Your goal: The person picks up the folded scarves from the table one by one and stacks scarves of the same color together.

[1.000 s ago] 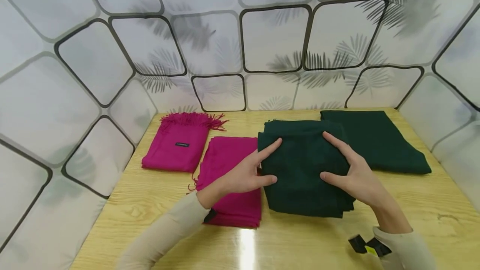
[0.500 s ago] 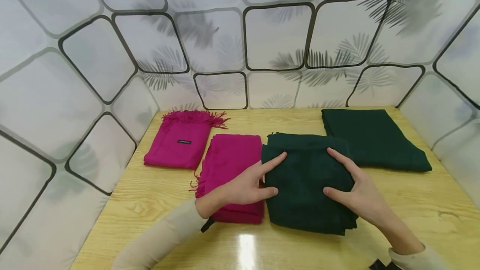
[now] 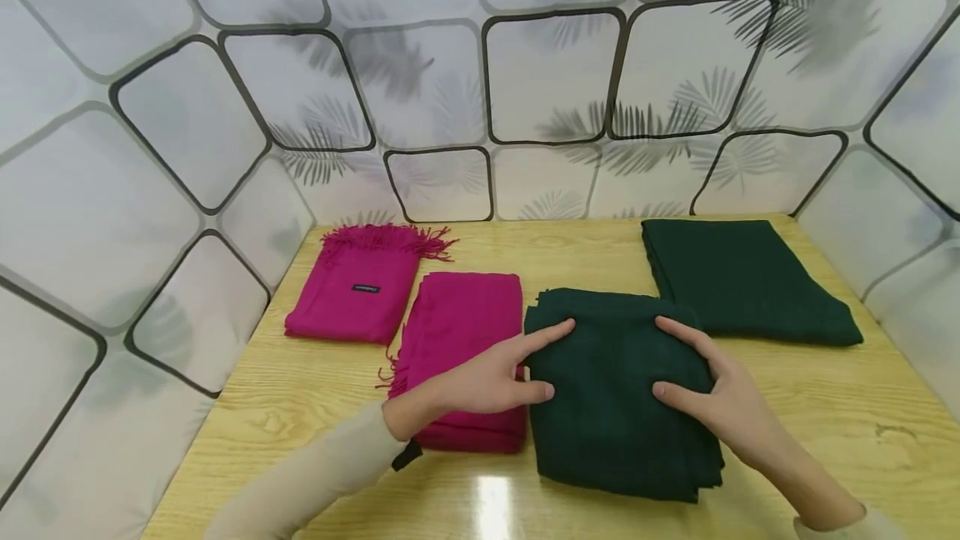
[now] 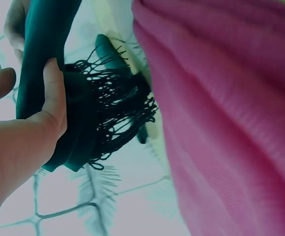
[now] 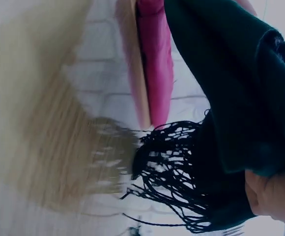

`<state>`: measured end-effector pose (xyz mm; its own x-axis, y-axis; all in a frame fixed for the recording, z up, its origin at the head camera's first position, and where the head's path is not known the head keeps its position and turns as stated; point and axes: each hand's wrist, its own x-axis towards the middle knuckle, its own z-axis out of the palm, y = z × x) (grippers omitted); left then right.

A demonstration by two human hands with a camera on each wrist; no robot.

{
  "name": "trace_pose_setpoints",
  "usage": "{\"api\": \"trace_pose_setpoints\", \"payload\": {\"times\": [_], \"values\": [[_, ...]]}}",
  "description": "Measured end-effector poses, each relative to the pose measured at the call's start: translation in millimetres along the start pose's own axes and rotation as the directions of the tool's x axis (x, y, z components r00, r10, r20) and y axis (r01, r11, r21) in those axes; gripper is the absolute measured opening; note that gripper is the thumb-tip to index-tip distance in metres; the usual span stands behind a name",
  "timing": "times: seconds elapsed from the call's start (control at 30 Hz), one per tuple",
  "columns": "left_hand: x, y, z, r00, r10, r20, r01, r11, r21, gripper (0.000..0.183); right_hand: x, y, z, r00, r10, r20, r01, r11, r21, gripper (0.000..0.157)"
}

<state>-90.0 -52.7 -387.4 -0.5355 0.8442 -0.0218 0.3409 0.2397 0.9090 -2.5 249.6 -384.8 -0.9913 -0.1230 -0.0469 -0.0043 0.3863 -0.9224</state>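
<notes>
A folded dark green scarf is held between my two hands at the front right of the table. My left hand grips its left side, thumb and index finger on the upper face. On the opposite side my right hand grips it likewise; the other fingers are mostly hidden in the head view. Dark fringe hangs below the scarf in the left wrist view, and the right wrist view shows the same fringe off the table. A folded magenta scarf lies under and beside my left forearm.
At the back left lies another folded magenta scarf with a fringe and a small dark label. A second folded dark green scarf lies at the back right. A patterned curtain stands behind the wooden table.
Both hands have brought the green scarf down in the head view, toward the table's front edge and slightly right. The other scarves have stayed where they were.
</notes>
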Motion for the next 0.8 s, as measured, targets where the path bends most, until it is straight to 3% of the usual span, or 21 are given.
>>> {"api": "trace_pose_setpoints", "payload": {"times": [0.2, 0.4, 0.63, 0.8], "values": [[30.6, -18.7, -12.7, 0.990, -0.133, -0.038, 0.128, 0.985, -0.118, 0.076, 43, 20, -2.4, 0.992, 0.100, 0.079, -0.108, 0.988, 0.110, 0.080], [49.7, -33.4, -17.2, 0.976, -0.208, -0.059, 0.200, 0.972, -0.123, 0.075, 70, 36, -2.6, 0.988, 0.132, 0.086, -0.144, 0.977, 0.156, 0.079], [62.9, -46.2, -19.5, 0.971, -0.233, -0.052, 0.231, 0.972, -0.050, 0.078, 87, 48, -4.5, 0.986, 0.141, 0.083, -0.146, 0.988, 0.054, 0.079], [69.3, -54.6, -19.9, 0.969, -0.244, -0.043, 0.247, 0.962, 0.119, 0.081, 97, 55, -4.1, 0.987, 0.137, 0.080, -0.132, 0.989, -0.067, 0.080]]}}
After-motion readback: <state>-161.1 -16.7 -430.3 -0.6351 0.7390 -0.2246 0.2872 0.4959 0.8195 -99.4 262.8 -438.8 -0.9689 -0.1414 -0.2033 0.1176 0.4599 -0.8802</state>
